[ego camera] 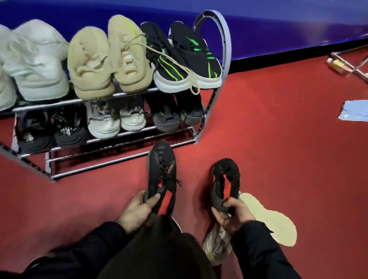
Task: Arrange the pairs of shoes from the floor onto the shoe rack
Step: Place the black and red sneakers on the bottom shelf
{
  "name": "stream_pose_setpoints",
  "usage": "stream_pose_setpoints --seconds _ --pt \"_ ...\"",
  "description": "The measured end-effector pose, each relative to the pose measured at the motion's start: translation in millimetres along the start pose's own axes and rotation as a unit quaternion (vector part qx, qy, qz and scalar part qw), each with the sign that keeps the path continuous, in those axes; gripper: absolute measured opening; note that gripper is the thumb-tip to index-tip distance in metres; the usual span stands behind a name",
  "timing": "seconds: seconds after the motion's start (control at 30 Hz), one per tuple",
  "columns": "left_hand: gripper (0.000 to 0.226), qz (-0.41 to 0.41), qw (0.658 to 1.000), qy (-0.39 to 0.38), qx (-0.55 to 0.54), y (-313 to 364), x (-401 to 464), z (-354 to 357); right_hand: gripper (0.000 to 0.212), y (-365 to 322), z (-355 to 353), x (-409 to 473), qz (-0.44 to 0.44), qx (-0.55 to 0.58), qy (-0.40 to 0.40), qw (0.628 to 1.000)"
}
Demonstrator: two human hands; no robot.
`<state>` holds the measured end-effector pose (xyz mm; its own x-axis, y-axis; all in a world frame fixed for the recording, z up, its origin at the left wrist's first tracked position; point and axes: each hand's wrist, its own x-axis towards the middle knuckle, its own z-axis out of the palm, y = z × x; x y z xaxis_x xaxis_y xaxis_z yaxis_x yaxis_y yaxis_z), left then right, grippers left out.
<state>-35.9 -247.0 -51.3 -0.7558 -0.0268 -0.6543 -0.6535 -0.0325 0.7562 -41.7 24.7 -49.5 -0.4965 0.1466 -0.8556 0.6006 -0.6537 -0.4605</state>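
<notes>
Head view, hands: The left hand grips the heel end of a black shoe with red marks, thumb on top and fingers curled under. The right hand grips the heel end of the other black and red shoe, fingers wrapped round it. Both shoes point away from the person, up off the floor, just in front of the shoe rack.

Head view, open room: The lowest bars of the rack, at the front right, are bare. A wide stretch of red floor lies open to the right of the rack.

Head view, rack edges: The top shelf holds pale green shoes, tan shoes and black shoes with green stripes, packed side by side up to the rack's curved right end. A tan lace hangs over the front bar.

Head view, hard to see: The left end of the rack is cut off by the edge of the view. The shoes on the middle shelf sit in shadow. A grey shoe is partly hidden under the right arm.

Head view, floor and room: A pale patch shows on the floor by the right hand. A blue cloth lies well apart on the right. A blue wall stands behind the rack.
</notes>
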Motion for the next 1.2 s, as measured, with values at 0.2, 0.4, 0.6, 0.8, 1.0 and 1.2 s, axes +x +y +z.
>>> stream_pose_setpoints --seconds 0.2,0.4,0.6,0.8,1.0,1.2 --pt "0.032 -0.025 0.998 -0.012 -0.049 -2.3 -15.2 -41.0 0.036 49.9 9.8 -10.5 0.032 -0.019 -0.073 0.997" --pt "0.016 -0.011 0.988 0.128 -0.083 -21.1 -32.6 -74.8 0.075 83.0 61.3 -5.7 0.08 -0.134 -0.123 0.98" --pt "0.034 0.014 0.947 0.316 -0.065 -39.8 -42.2 -114.9 0.072 118.1 147.3 2.0 0.107 -0.246 -0.191 0.944" --pt "0.03 0.018 0.921 0.39 0.019 -64.8 -62.6 -142.7 0.061 170.8 257.7 12.9 0.113 -0.293 -0.225 0.923" --pt "0.04 0.013 0.907 0.413 0.081 -82.9 -63.3 -161.5 0.049 222.6 338.4 29.1 0.105 -0.271 -0.242 0.926" --pt "0.033 0.047 0.914 0.389 0.101 -85.8 -71.2 -160.8 0.025 248.1 377.9 55.6 0.013 -0.326 -0.306 0.894"
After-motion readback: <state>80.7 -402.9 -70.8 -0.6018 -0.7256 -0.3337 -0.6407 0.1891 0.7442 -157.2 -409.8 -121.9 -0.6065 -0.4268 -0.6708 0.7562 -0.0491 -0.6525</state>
